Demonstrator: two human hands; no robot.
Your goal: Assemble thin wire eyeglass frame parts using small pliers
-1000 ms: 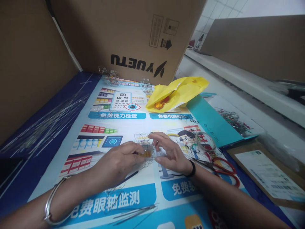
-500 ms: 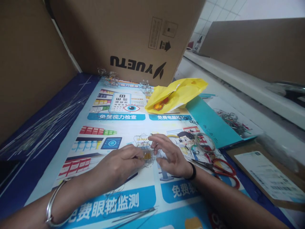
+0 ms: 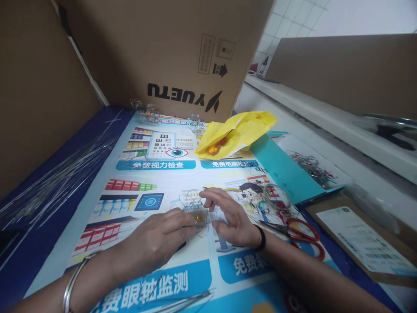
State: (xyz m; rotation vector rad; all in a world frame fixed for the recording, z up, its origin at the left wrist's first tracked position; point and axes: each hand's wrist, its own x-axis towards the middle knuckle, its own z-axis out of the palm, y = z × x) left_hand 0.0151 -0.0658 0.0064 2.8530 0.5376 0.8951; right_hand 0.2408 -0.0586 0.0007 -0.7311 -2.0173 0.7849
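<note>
One looped wire piece (image 3: 192, 204), on or just above a printed sheet (image 3: 176, 174), pinched at its left side between thumb and fingertips of the left hand (image 3: 164, 234); right hand (image 3: 233, 221) at the opposite side, thumb and fingers apart, contact unclear. Likeliest trouble: loops bent out of shape by too hard a pinch, or snagged on the nearby wire tangle (image 3: 260, 212).
</note>
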